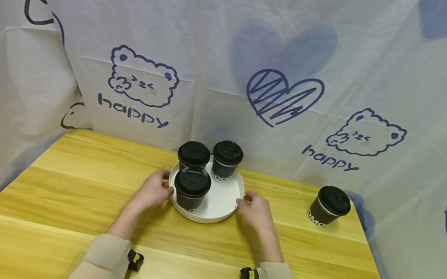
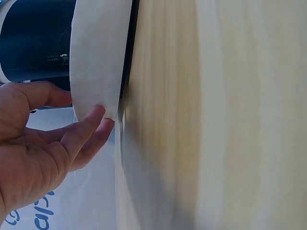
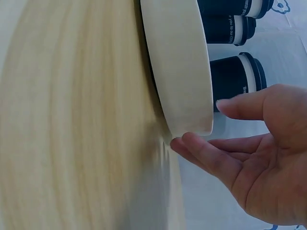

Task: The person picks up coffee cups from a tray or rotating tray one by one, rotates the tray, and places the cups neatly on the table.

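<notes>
A round white tray (image 1: 217, 211) with a low wall sits on the wooden table, with both hands at its opposite sides. My left hand (image 1: 156, 189) holds its left edge, thumb at the rim and fingertips against the outer wall (image 2: 98, 57). At the right edge, my right hand (image 1: 256, 209) has its thumb by the rim and fingertips on the outer wall (image 3: 180, 72). Three black lidded coffee cups stand on the tray: a front-left cup (image 1: 191, 192), a cup behind it (image 1: 194, 154), partly hidden, and a back-right cup (image 1: 226, 161).
Another black lidded coffee cup (image 1: 327, 208) stands on the table (image 1: 187, 269) to the right of the tray. A white printed cloth (image 1: 221, 38) hangs behind the table's back edge and along both sides.
</notes>
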Demonstrator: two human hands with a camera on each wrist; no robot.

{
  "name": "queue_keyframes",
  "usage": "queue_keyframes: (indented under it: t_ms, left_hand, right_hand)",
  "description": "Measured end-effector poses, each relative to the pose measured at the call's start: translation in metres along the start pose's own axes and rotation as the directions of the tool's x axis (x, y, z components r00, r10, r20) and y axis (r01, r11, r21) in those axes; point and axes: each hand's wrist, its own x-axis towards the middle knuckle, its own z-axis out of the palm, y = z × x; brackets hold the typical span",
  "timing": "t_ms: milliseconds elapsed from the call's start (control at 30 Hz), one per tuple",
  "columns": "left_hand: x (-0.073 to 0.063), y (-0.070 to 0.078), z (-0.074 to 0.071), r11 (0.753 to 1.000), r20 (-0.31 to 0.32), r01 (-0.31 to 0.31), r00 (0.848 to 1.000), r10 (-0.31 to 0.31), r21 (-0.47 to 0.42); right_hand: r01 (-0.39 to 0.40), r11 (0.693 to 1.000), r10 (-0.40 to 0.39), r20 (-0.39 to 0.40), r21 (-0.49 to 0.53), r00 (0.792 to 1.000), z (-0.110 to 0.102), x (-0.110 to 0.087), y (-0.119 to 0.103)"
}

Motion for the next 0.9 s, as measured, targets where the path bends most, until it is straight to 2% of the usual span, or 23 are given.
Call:
queue_keyframes:
  t_ms: [367,667,900]
  left_hand:
    - [0.008,-0.006,-0.003,0.999,-0.001,-0.046,0.999,0.046,0.018]
    - [0.016,-0.006,-0.007,0.998,0.030,-0.060,0.998,0.060,0.028]
    - [0.018,-0.005,-0.008,0.999,0.020,-0.032,0.999,0.031,0.012]
  right_hand:
    - [0.022,0.989,-0.017,-0.038,0.145,0.999,0.004,0.006,0.007]
    - [0.024,0.987,-0.018,-0.038,0.157,0.999,0.008,0.008,0.010]
    - [0.066,0.990,-0.060,-0.053,0.126,0.997,0.009,0.009,0.009]
